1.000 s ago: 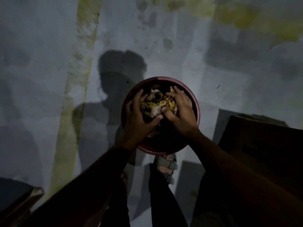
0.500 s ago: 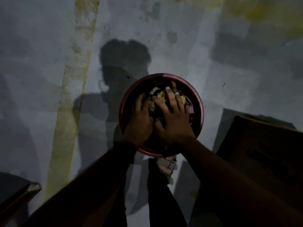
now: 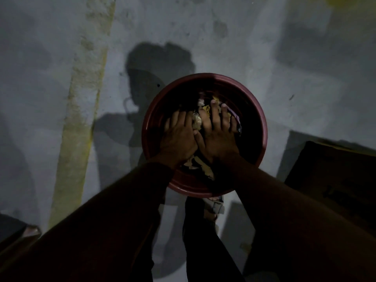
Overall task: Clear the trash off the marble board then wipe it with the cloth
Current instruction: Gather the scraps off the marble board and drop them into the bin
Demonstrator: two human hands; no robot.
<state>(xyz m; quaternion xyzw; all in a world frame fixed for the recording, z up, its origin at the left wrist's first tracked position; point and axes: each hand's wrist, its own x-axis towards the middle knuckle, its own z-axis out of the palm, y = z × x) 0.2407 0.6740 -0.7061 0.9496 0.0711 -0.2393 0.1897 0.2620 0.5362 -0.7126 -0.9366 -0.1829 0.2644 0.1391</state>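
Trash, a crumpled heap of wrappers and scraps, lay inside a round red bin that stood on the grey concrete floor. Both hands were down in the bin on top of the heap. The left hand lay palm down with its fingers straight, pressing on the scraps. The right hand lay just beside it, touching it at the thumb, its fingers likewise stretched flat over a purple wrapper. Neither hand gripped anything. More scraps showed below the wrists near the bin's near wall. A sandalled foot stood just under the bin's near rim. A yellowish stripe ran along the floor to the left, and a dark box sat to the right.
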